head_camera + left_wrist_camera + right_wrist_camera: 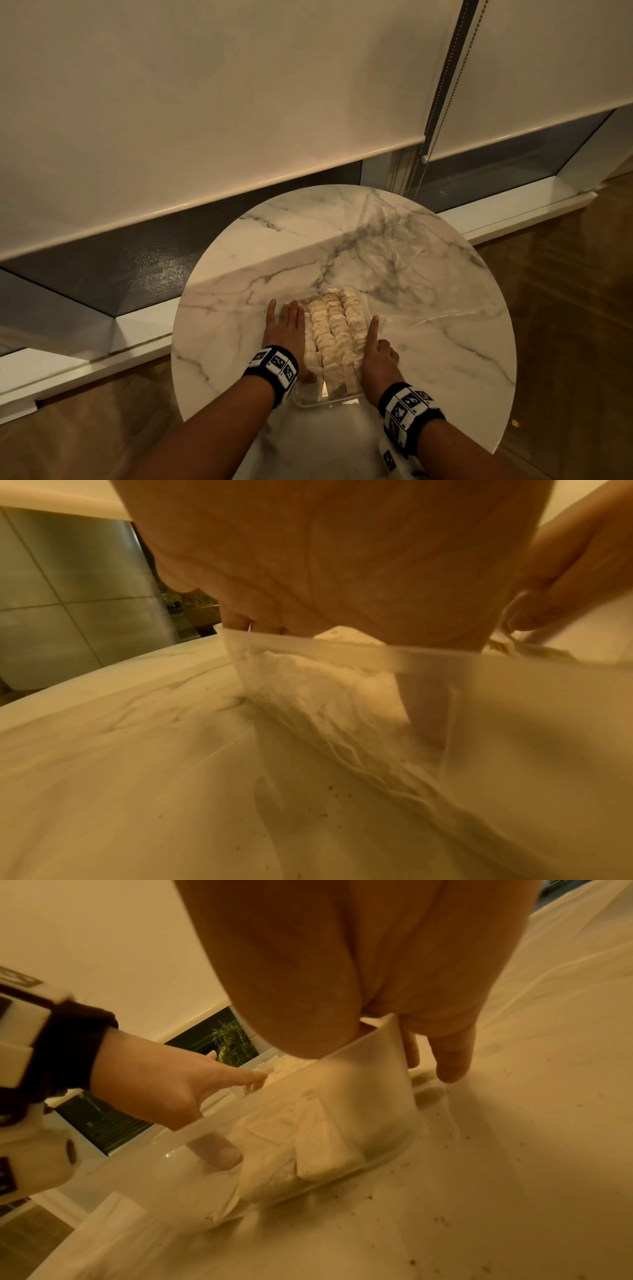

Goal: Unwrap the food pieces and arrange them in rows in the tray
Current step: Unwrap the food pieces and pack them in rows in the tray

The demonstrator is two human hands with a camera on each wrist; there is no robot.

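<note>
Right hand [378, 356], at 5 o'clock on the table [239, 335], lies along the clear tray [329, 400] wall, index finger extended, other fingers' curl unclear. Left hand [286, 337], at 7 o'clock, fingers nearly straight, rests flat on the opposite side, thumb inside; both probably steady the tray. Food pieces [337, 329] fill rows between. Plastic sheet [404, 260] lies at 1 o'clock.

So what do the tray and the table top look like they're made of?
The tray looks like thin, frosted see-through plastic: a thumb and the food pieces show through its wall. The table top looks like polished marble, white with grey veins; it could equally be a printed laminate.
</note>
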